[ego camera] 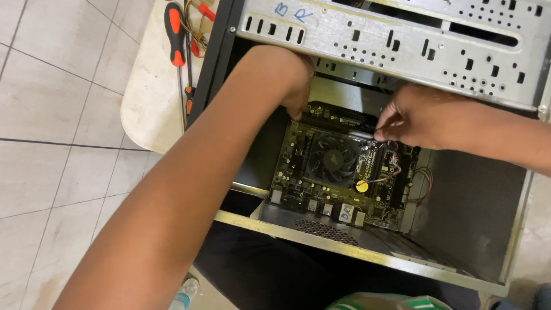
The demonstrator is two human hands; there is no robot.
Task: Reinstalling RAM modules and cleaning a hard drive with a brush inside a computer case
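An open grey metal computer case (402, 43) lies on its side over the tiled floor (51, 115), and both bare arms reach down into it. Bolted to its bottom is a dark motherboard (344, 172), roughly square, with a black cooler fan (333, 158) near its middle and a small yellow round piece (361, 186) just beside the fan. The left hand (293, 86) rests at the board's upper left corner, fingers curled down onto its edge; whether it grips anything I cannot tell. The right hand (419, 117) comes in from the other side, fingertips pinched on thin coloured wires (391, 148) at the board's upper right edge, so it is the nearer one to them. Outside the case, on a pale rounded tabletop (149, 103), lies an orange-handled screwdriver (175, 28).
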